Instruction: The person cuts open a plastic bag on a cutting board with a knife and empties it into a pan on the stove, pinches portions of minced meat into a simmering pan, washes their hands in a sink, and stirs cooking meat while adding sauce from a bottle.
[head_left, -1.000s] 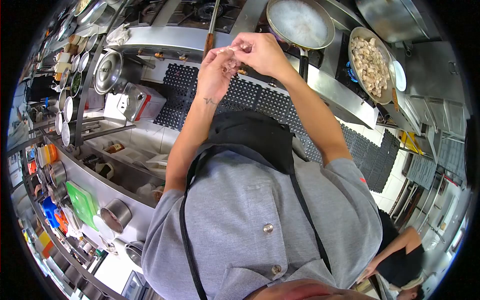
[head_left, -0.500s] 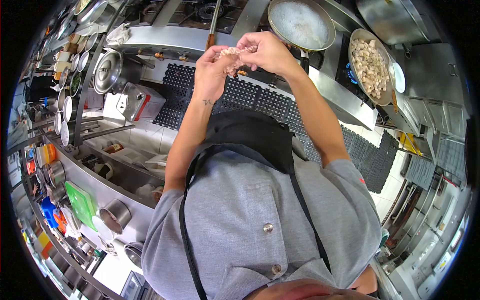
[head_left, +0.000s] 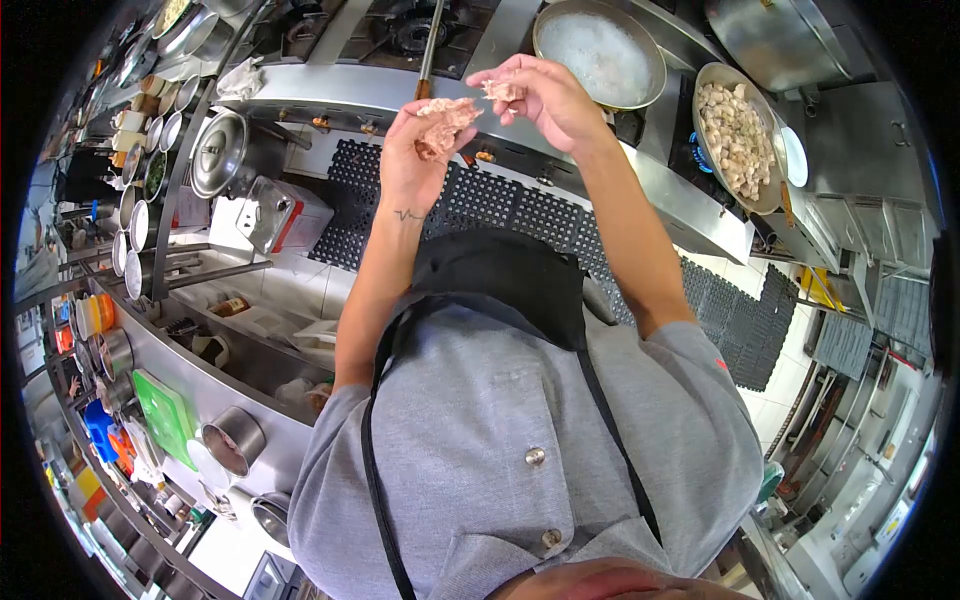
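In the head view, my left hand (head_left: 408, 158) is closed around a large clump of raw-looking pink minced meat (head_left: 445, 128). The meat has a rough, crumbly surface and shows above my fingers. To its right, my right hand (head_left: 558, 108) pinches a smaller piece of the same meat (head_left: 503, 92) between thumb and fingers. A narrow gap separates the two pieces. Both hands are held up in front of the stove's front edge. Close behind my right hand stands a frying pan (head_left: 655, 92) with white, foamy liquid in it.
Further right, a pan (head_left: 768, 205) of pale diced meat stands over a blue flame. A long-handled tool (head_left: 428, 60) lies across the stove at the left burner. Perforated black mats (head_left: 520, 205) cover the floor. A lidded steel pot (head_left: 222, 150) stands left, above a counter holding a green container (head_left: 163, 415).
My hands were together on one mass of meat. Now they are apart, the right hand drawn up and to the right with a torn-off piece, the left keeping the larger clump.
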